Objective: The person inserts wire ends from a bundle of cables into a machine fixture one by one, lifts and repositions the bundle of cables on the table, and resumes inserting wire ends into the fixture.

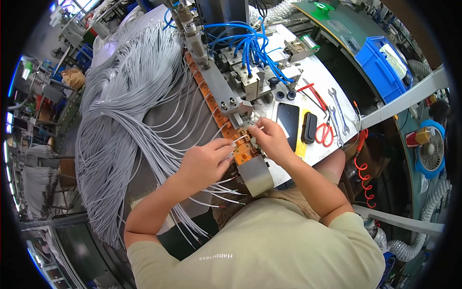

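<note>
The fingertips of the right hand (270, 139), at 3 o'clock from the view's centre, bunch close together below the machine (210, 86); whether they pinch anything cannot be made out. The left hand (204, 161), at 8 o'clock, pinches a thin, pale cable (239, 139) between thumb and forefinger; the cable lies at the centre, over the orange fixture strip (244, 156), its tip too small to read. Glossy blue tubes (248, 43) at 12 o'clock mask parts of the machine's blocky grey metal. The strip's ridged blocks run toward 11 o'clock, partly hidden under a straight steel bar. At 10 o'clock spreads a silky-looking grey cable bundle (130, 96); red-looped scissors (329, 124) lie near 3 o'clock.
</note>
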Motion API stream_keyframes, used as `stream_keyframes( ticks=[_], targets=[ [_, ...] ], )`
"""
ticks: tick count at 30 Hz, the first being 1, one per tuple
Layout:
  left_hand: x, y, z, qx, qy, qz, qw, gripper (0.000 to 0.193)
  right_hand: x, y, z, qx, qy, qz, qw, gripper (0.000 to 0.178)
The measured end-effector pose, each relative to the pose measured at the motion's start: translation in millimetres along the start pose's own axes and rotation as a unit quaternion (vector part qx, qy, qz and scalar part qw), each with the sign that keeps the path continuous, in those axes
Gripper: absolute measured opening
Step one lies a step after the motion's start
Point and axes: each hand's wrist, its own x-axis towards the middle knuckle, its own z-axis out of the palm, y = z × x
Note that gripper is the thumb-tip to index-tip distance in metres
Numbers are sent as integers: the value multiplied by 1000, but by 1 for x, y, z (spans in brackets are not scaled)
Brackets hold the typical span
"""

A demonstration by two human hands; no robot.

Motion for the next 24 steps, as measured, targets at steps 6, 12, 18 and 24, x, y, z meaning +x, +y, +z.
stream_keyframes(
  ticks=[6, 12, 18, 24],
  targets=[
    [-2, -3, -1, -56, 29, -5, 998, 18, -9, 3, 0, 115, 28, 66, 991, 21],
    [9, 3, -24, -351, -76, -251, 899, 18, -56, -34, 1, 46, 65, -32, 996, 15],
    [5, -1, -12, -336, -65, -185, 921, 18, -51, -38, 17, -181, 57, -347, 918, 13],
    [4, 1, -11, -223, -61, -152, 961, 16, -51, -38, 17, -147, 23, -303, 941, 12]
  ],
)
